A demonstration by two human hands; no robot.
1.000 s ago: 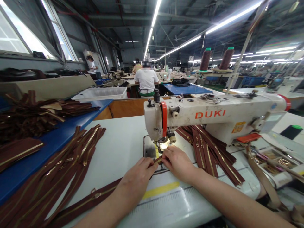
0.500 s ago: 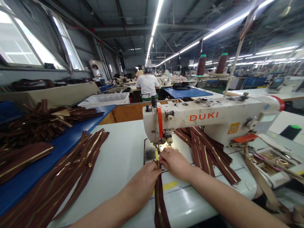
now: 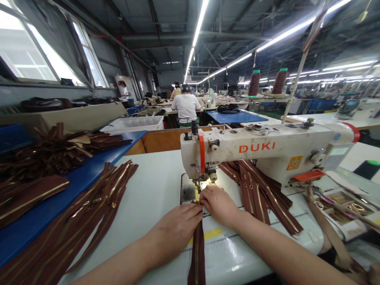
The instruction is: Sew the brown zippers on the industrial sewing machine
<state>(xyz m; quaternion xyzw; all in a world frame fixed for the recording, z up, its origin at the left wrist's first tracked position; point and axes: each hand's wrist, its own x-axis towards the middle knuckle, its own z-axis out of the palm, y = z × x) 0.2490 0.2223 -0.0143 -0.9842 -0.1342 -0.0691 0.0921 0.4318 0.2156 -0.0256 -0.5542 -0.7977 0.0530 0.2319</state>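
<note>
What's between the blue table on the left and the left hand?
Brown zippers, then some white tabletop between them and the left hand, as the head view shows.

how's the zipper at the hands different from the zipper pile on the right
The zipper is a single strip; the pile has several. The zipper runs under the left hand; the pile lies fanned out. Gold pulls show on the pile; none shows on the zipper. Both are brown with gold teeth.
</note>
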